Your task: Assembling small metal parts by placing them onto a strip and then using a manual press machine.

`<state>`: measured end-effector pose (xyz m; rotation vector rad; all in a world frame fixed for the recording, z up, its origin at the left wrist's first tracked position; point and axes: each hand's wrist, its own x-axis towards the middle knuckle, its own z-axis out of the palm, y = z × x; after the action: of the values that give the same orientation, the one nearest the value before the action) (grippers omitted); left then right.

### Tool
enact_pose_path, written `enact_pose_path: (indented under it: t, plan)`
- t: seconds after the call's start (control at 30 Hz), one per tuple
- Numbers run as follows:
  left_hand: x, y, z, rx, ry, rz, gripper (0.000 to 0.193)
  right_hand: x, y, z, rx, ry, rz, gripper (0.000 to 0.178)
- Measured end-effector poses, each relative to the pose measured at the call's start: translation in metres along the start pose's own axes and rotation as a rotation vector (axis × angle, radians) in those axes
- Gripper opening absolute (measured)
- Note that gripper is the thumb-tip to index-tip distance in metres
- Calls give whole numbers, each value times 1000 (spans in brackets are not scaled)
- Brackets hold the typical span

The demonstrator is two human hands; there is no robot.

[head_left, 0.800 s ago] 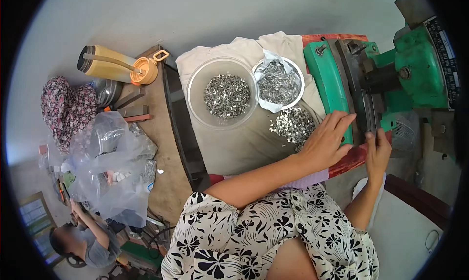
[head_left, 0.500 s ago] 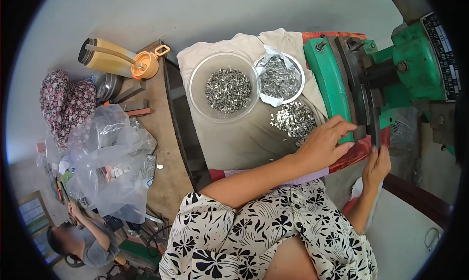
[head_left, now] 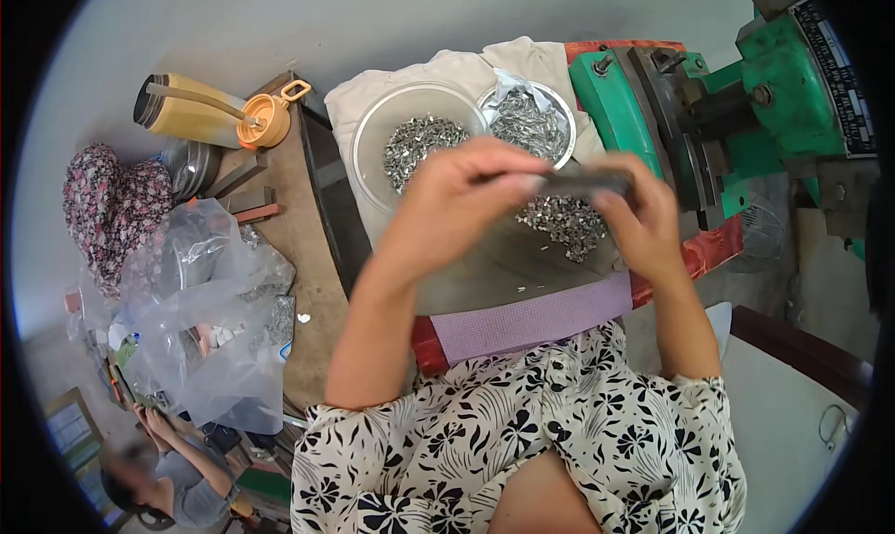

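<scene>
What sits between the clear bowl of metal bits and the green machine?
In the head view, a smaller metal bowl of the same metal bits sits between the clear bowl and the green machine.

Lighting is bright, even daylight with soft, weak shadows. The left hand (head_left: 447,208) and right hand (head_left: 643,217) show motion blur, as does the dark flat piece (head_left: 583,182) held between them. Metal parts in the clear bowl (head_left: 373,152) behind the hands glint. Fisheye distortion bends the green machine (head_left: 792,96) right of the hands; a black vignette rings the frame.
</scene>
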<state>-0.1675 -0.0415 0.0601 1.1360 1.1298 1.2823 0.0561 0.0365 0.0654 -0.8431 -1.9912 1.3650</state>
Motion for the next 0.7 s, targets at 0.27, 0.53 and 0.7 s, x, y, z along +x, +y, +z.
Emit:
enact_pose_path:
  t: [0.27,0.53,0.7]
  plan:
    - [-3,11,-50,421,292,155,28,74,-5,56,262,14,66,27]
    - [-9,-6,-60,358,492,96,28,6,-1,18,109,104,212,16]
    - [-43,1,-25,-4,162,-217,29,-98,32,-23,219,198,555,13]
